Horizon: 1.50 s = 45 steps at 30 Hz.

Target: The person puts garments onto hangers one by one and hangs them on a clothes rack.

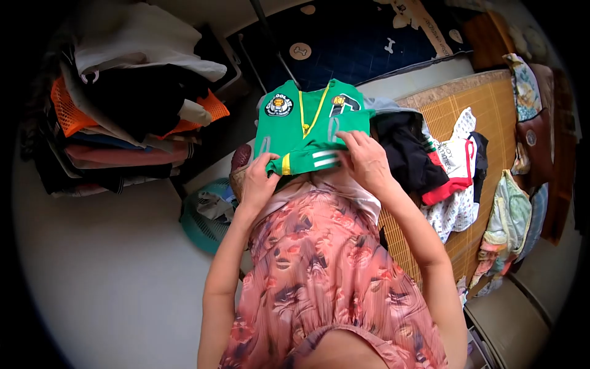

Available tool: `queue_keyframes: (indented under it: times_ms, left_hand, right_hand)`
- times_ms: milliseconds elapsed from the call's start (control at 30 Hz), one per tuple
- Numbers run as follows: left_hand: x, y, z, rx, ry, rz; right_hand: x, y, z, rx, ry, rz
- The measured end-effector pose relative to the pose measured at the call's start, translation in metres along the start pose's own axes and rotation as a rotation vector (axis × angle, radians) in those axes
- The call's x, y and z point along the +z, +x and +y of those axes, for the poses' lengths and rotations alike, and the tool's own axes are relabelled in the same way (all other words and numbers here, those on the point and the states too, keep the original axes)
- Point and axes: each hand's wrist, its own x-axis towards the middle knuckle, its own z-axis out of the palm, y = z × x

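A green zip-up jacket (292,144) with a yellow zipper and round monkey patches lies across my lap. One sleeve (313,158), with white stripes and a yellow band, is folded across the jacket's lower part. My left hand (261,181) pinches the cuff end of that sleeve at the left. Over the right part of the sleeve is my right hand (369,161), its fingers bent and gripping the cloth; its fingertips are partly blurred.
Stacked folded clothes (123,123) stand at the left, with a teal basket (200,237) below. On the bamboo mat (455,117) at the right lie a black garment (409,150) and white-and-red clothes (455,166). More clothes (507,215) sit at the far right. A dark blue patterned mat (344,43) is behind.
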Motion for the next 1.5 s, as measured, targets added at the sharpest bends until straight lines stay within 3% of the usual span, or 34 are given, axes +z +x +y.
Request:
queue_keyframes:
  times_ms: [67,133,233,333,400,533,567,600,633,667,733,800,867,900,933,1000,1067,1133,1200,1267,1300,1333,1367,1400,1467,1500]
  left_hand:
    - [0.001,0.005,0.011,0.035,0.016,0.02]
    - [0.003,0.008,0.031,0.056,0.007,0.038]
    - [0.0,0.009,0.055,0.077,0.003,0.057]
    - [-0.018,0.005,0.062,0.122,0.088,0.037]
    - [-0.032,0.002,0.056,0.186,0.289,0.082]
    - [-0.059,0.011,0.04,0.247,0.581,0.221]
    - [-0.065,0.02,0.035,0.216,0.555,0.151]
    - [-0.077,0.035,0.036,0.125,0.466,0.061]
    - [-0.096,0.057,0.046,-0.109,0.462,-0.069]
    - [-0.114,0.076,0.055,0.131,0.493,0.083]
    - [-0.147,0.094,0.103,0.426,0.484,0.393]
    - [-0.17,0.096,0.126,0.54,0.503,0.467]
    - [-0.187,0.095,0.118,0.731,0.644,0.303]
    - [-0.179,0.084,0.113,0.602,0.473,0.24]
    - [-0.176,0.074,0.114,0.629,0.488,0.179]
    - [-0.167,0.049,0.119,0.659,0.598,0.121]
    - [-0.155,0.017,0.105,0.524,0.567,-0.023]
    - [-0.137,-0.019,0.082,0.231,0.524,-0.34]
    - [-0.109,-0.049,0.045,0.095,0.533,-0.726]
    - [-0.099,-0.06,0.028,-0.148,0.478,-0.979]
    - [-0.098,-0.052,0.016,-0.146,0.334,-0.98]
    - [-0.094,-0.04,0.002,-0.099,0.198,-0.95]
    - [-0.087,-0.026,0.004,-0.091,0.278,-0.816]
    - [-0.079,-0.011,0.008,-0.082,0.356,-0.676]
    - [-0.046,0.02,-0.023,0.006,0.299,-0.362]
    - [-0.021,0.035,-0.046,0.065,0.237,-0.15]
  right_hand:
    - [-0.002,0.003,-0.015,-0.172,0.034,0.168]
    - [0.013,0.009,-0.032,-0.23,0.069,0.162]
    - [0.036,0.015,-0.047,-0.156,0.07,0.279]
    - [0.011,0.011,-0.024,-0.122,0.032,0.281]
    - [-0.007,0.006,0.013,-0.072,-0.259,0.497]
    - [-0.059,-0.016,0.044,0.131,-0.245,0.373]
    - [-0.07,-0.01,0.055,0.137,-0.239,0.306]
    - [-0.083,0.0,0.056,0.17,-0.196,0.387]
    - [-0.113,0.019,0.053,0.156,-0.093,0.435]
    - [-0.145,0.041,0.047,-0.115,-0.058,0.642]
    - [-0.188,0.058,0.004,-0.286,-0.174,0.906]
    - [-0.189,0.057,0.01,-0.307,-0.355,0.703]
    - [-0.194,0.041,0.007,-0.148,-0.405,0.531]
    - [-0.193,0.033,0.002,-0.174,-0.395,0.583]
    - [-0.188,0.026,-0.001,-0.239,-0.382,0.651]
    - [-0.174,-0.001,-0.014,-0.208,-0.388,0.533]
    - [-0.151,-0.036,-0.015,-0.209,-0.38,0.328]
    - [-0.129,-0.073,-0.022,-0.058,-0.254,-0.077]
    - [-0.085,-0.11,-0.009,-0.021,-0.144,-0.43]
    - [-0.074,-0.115,-0.012,0.041,-0.025,-0.832]
    - [-0.078,-0.101,-0.007,0.046,0.074,-0.9]
    - [-0.067,-0.094,0.019,-0.003,0.314,-0.798]
    - [-0.061,-0.075,0.03,0.006,0.372,-0.638]
    - [-0.058,-0.056,0.03,0.034,0.163,-0.376]
    - [-0.03,-0.009,0.057,0.099,0.013,-0.077]
    - [-0.013,0.011,0.071,0.118,0.146,0.049]
